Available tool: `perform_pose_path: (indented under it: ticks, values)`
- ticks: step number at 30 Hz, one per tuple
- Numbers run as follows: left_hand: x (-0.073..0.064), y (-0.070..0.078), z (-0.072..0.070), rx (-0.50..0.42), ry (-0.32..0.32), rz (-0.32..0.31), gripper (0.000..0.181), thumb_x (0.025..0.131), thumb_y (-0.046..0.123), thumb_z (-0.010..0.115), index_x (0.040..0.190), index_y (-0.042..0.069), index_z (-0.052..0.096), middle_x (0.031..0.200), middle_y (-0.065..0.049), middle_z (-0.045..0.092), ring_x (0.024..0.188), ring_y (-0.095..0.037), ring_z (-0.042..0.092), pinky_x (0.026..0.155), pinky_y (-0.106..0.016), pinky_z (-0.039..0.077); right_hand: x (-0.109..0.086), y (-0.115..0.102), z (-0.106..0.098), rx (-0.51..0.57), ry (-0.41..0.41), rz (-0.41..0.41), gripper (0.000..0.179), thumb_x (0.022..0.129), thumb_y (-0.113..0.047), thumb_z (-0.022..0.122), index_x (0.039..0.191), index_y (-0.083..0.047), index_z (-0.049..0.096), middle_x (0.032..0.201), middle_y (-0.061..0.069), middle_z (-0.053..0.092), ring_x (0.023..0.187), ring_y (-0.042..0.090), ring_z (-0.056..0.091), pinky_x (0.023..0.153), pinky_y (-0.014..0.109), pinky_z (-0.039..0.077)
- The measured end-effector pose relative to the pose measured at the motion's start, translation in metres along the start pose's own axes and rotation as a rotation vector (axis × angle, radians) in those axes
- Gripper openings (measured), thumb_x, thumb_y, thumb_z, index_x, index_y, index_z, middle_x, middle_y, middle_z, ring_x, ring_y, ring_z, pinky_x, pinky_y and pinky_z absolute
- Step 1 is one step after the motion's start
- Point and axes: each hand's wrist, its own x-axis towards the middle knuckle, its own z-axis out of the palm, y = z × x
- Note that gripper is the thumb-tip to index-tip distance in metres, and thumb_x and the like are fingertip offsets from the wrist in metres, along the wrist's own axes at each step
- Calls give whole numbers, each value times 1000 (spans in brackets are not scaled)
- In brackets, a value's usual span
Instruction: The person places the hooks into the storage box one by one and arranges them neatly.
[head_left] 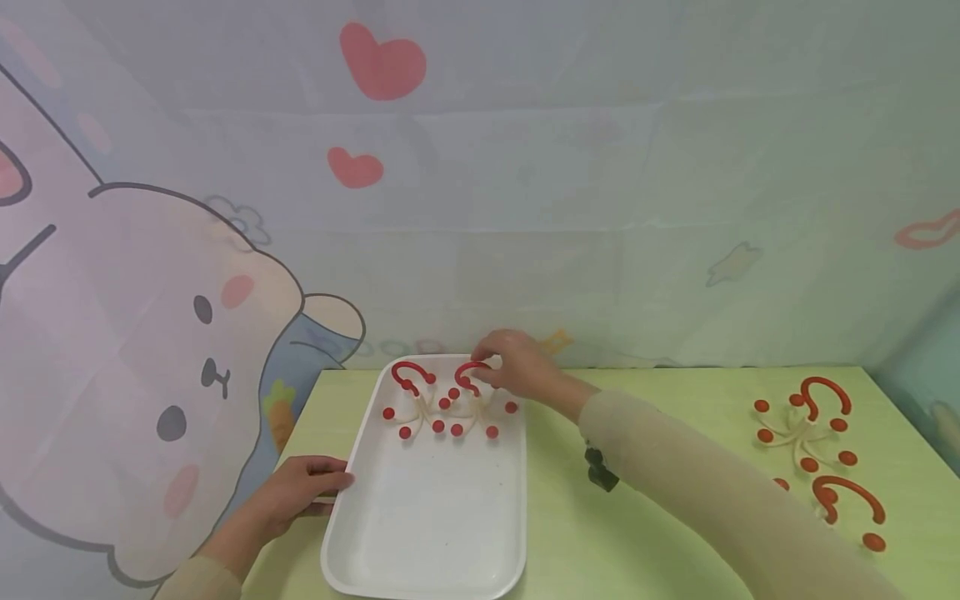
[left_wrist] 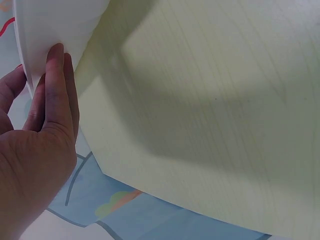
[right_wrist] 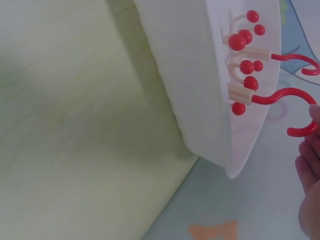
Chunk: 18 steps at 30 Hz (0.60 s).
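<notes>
My right hand (head_left: 525,367) is over the far right corner of a white tray (head_left: 427,517), its thumb and fingers pinching the red hook of a multi-arm hanger (right_wrist: 287,93). This hanger has cream arms tipped with red balls and stands upright in the tray. Beside it, to the left, is a matching hanger (head_left: 417,398), also hook-up inside the tray. My left hand (head_left: 303,487) holds the tray's left rim, the thumb at the edge and the fingers (left_wrist: 57,95) flat along the outer wall.
Two more such hangers, one farther back (head_left: 802,432) and one nearer (head_left: 851,482), stand on the right of the pale green table (head_left: 570,517); my right sleeve partly covers the nearer one. A backdrop cloth (head_left: 525,275) with a rabbit and hearts hangs right behind the table.
</notes>
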Motion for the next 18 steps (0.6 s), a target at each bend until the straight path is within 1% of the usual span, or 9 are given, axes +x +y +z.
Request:
perform_pose_path:
  ticks: [5,9,12,16,18]
  values:
    - [1,-1,0,-3,-2,1,38,98,12,76,127,-12,68,115,-16,76,101,-24,76,81,-37,66,-5,4,-5,-22,9,-11,26,95,-21,84,117,-7,79,112,7,78,110,29,70,100,41,59]
    - [1,-1,0,-8,-8,5,38,99,13,76,127,-12,67,115,-15,76,101,-24,76,81,-37,66,-12,6,-14,-33,30,-61,27,94,-21,85,116,-6,79,112,8,79,110,30,71,100,42,59]
    - [0,-1,0,-12,-9,10,39,99,13,76,127,-12,67,115,-16,76,101,-24,76,81,-37,66,-18,7,-21,-43,40,-91,29,94,-21,86,117,-6,79,113,8,79,111,29,71,101,42,59]
    - [-1,0,0,-9,-10,14,39,99,13,76,127,-13,67,114,-16,76,100,-24,76,81,-37,66,-30,9,-30,-47,38,-97,29,93,-20,86,118,-6,79,114,7,79,112,27,70,101,43,59]
    - [-1,0,0,-8,-8,13,38,99,13,76,126,-12,68,113,-15,77,100,-23,76,81,-37,66,-35,10,-35,-44,45,-114,28,93,-18,86,117,-6,79,113,7,79,111,27,70,100,44,59]
